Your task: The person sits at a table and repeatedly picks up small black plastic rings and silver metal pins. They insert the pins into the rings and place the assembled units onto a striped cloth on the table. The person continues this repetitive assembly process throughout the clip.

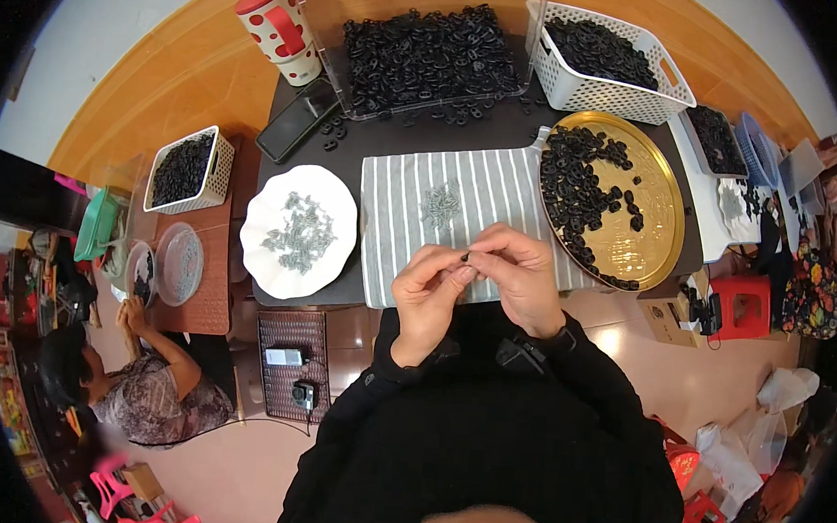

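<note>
Small black part (pixel 465 257) pinched between the fingertips of both hands, held just above the near edge of the striped cloth (pixel 402 213) — too small to tell its shape. Left hand (pixel 426 295) closed, thumb and forefinger gripping the part from the left; right hand (pixel 517 271) curled, fingertips pinching the same part from the right, hands touching at the tips. On the cloth, beyond the hands, a little heap of small silver metal pieces (pixel 440 204). Left of the cloth a white scalloped plate (pixel 337 196) with more silver pieces; right of it a round gold tray (pixel 662 222) part-filled with black plastic rings. Farther back — a clear bin (pixel 338 87) heaped with black rings, a white slotted basket (pixel 626 100) of the same, a red-and-white dotted cup (pixel 281 29), a dark phone (pixel 296 120). All on a dark table (pixel 501 129). Lower left, another person (pixel 137 389) sits at a separate small table.
</note>
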